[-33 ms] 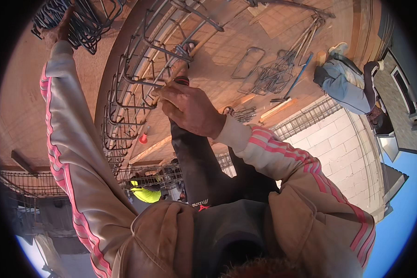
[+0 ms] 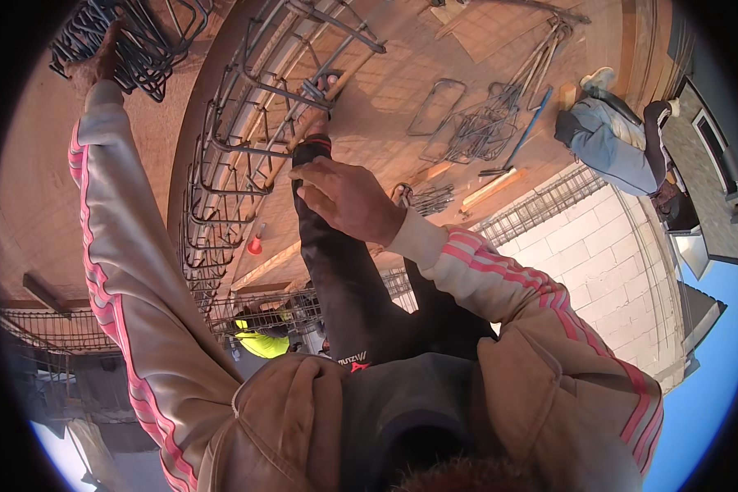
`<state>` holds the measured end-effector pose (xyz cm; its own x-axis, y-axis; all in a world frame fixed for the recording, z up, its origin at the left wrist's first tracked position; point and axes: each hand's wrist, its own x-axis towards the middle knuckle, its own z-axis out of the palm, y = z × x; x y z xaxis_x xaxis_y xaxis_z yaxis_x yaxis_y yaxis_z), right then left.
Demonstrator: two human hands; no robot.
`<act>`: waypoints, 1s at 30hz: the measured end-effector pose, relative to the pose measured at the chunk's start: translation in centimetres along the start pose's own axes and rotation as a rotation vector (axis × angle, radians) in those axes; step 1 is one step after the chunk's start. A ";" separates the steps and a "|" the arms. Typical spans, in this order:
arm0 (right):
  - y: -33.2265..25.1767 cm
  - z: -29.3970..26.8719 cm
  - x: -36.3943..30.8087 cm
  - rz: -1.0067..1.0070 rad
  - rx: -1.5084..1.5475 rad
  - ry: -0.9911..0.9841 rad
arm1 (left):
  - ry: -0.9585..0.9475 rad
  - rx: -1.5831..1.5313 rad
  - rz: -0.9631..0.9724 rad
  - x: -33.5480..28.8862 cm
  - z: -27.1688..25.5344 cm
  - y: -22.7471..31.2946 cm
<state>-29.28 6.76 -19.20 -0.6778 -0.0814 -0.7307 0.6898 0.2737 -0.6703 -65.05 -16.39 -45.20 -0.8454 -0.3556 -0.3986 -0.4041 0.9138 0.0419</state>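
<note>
My left hand (image 2: 94,70) reaches to the far upper left, among a pile of dark bent rebar stirrups (image 2: 139,57). Its fingers look closed round some of them, though partly hidden. In front of my leg, my right hand (image 2: 348,197) is empty, thumb and fingers apart. Its fingertips hover just right of a long rebar cage (image 2: 258,152), which runs from the top centre down to the left. Spaced stirrups hang along the cage's long bars.
Loose stirrups (image 2: 484,131) and a blue-handled tool (image 2: 533,127) lie on the wooden deck. A bent-over person (image 2: 607,135) is at right, near a block wall (image 2: 590,254). Below the cage are a red cone (image 2: 255,244) and someone in a yellow top (image 2: 262,343).
My right hand has drawn off the cage toward the right, and its fingers have come apart. My left hand has shifted slightly, still at the stirrup pile.
</note>
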 end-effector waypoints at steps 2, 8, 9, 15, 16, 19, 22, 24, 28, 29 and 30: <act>6.8 -0.3 -3.8 0.159 -0.120 -0.030 | 0.044 0.106 0.072 0.6 1.2 0.1; 26.3 -1.0 -12.6 0.657 0.230 0.177 | 0.039 0.291 0.217 1.4 3.8 -0.1; 29.6 -1.4 -13.4 0.799 0.327 0.226 | 0.035 0.320 0.184 2.1 4.4 0.3; 47.5 -1.7 -14.7 0.919 0.048 0.381 | -0.082 0.430 0.279 10.3 4.7 -0.3; 50.0 -1.7 -14.4 0.942 -0.085 0.360 | -0.117 0.449 0.291 11.9 4.2 -0.6; 55.6 -1.0 -12.3 1.040 -0.154 0.507 | 0.016 0.586 0.502 15.7 1.8 -1.8; 59.0 -0.1 -9.0 1.182 -0.086 0.805 | 0.086 0.623 0.677 15.3 -2.4 -2.5; 60.2 0.3 -7.4 1.169 -0.013 1.000 | 0.020 0.498 0.721 11.6 -7.3 -2.4; 60.7 0.4 -6.4 1.103 -0.074 0.947 | 0.052 0.288 0.772 -2.6 -16.2 0.6; 60.3 0.5 -6.6 1.028 -0.062 0.909 | 0.082 0.172 0.733 -6.9 -17.3 2.1; 59.9 0.4 -7.0 0.963 -0.051 0.900 | 0.124 0.221 0.886 -11.6 -17.7 3.4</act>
<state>16.85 23.35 -54.29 0.1314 0.8210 -0.5556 0.9912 -0.1001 0.0865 -62.77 -12.68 -24.19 -0.8506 0.4851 -0.2031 0.4740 0.8744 0.1036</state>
